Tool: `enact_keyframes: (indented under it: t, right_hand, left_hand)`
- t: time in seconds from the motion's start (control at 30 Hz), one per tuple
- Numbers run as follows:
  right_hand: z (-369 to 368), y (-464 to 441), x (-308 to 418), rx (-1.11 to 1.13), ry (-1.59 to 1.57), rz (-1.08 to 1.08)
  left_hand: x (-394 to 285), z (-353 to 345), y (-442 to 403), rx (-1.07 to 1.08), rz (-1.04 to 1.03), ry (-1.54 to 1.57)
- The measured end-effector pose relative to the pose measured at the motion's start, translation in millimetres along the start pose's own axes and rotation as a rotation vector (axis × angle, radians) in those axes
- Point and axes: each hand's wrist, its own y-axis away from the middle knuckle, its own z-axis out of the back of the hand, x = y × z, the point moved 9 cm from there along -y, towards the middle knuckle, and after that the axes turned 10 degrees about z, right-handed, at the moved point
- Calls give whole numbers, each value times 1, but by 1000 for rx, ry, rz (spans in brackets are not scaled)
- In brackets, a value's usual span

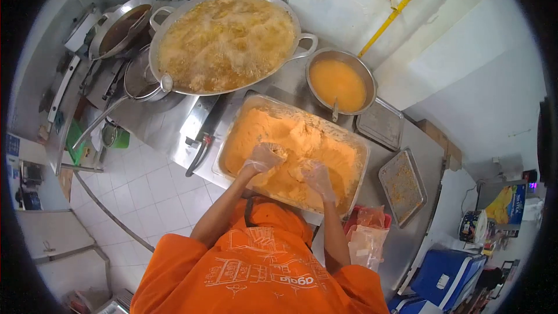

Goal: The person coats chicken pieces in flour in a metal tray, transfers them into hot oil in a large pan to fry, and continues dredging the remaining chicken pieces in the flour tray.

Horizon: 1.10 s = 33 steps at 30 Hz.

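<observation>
Both my hands, in clear plastic gloves, are inside a large metal tray [359, 166] of orange breading flour [256, 128]. My left hand [263, 158] is closed around a flour-coated piece [279, 151], whose kind I cannot make out. To its right, my right hand [318, 178] has its fingers curled down onto another coated lump [297, 171], partly hidden by the fingers and the flour. Beyond the tray stands a metal bowl [372, 94] of orange liquid [337, 84], with a handle [335, 110] sticking out over its near rim.
A big two-handled pan [295, 20] of bubbling oil steams at the back left. A long-handled strainer [100, 122] and another pan [96, 52] lie left of it. On the right are a crumb-strewn tray [404, 186], a metal lid [381, 123] and plastic bags [367, 241].
</observation>
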Motion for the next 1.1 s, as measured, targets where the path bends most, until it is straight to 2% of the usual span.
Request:
enact_keyframes:
  t: [0.07, 0.13, 0.23, 0.3, 0.37, 0.47, 0.53, 0.63, 0.7, 0.77, 0.8, 0.83, 0.93, 1.03, 1.1]
  right_hand:
    - [3, 0, 11, 16, 75, 1]
    - [25, 2, 36, -218, -50, 129]
    - [90, -16, 114, -416, -310, 115]
    - [103, -37, 140, -433, -346, 140]
    - [100, -49, 152, -394, -213, 272]
    - [84, -56, 130, -178, -307, 101]
    - [91, -49, 123, -252, -190, 80]
    - [115, -39, 134, -357, -77, 48]
    - [123, -37, 133, -360, 45, 75]
    - [116, -44, 116, -298, 225, 162]
    - [120, -47, 116, -221, 241, 129]
    - [128, -53, 117, -150, 261, 101]
    - [172, -89, 165, 18, 317, 1]
    - [219, -129, 218, 53, 190, 45]
    - [243, -164, 235, -15, 35, 137]
  left_hand:
    - [-12, 15, 4, 11, 38, 13]
    - [-9, 22, 1, 63, 129, -17]
    - [-30, 30, 9, 9, 18, 168]
    - [-54, 30, 14, -28, -63, 122]
    - [-68, 29, 17, -52, -109, 93]
    - [-76, 36, 22, -43, -106, 126]
    - [-73, 63, 32, -7, -75, 209]
    - [-21, 82, 42, -304, -38, 2]
    - [21, 56, 49, -215, -78, -381]
    - [45, 35, 60, -42, -85, -729]
    - [54, 26, 69, 46, -115, -890]
    - [59, 24, 75, 60, -108, -903]
    - [34, 64, 89, -185, -53, -517]
    - [50, 49, 86, -309, -160, -581]
    - [68, 52, 78, -246, 5, -294]
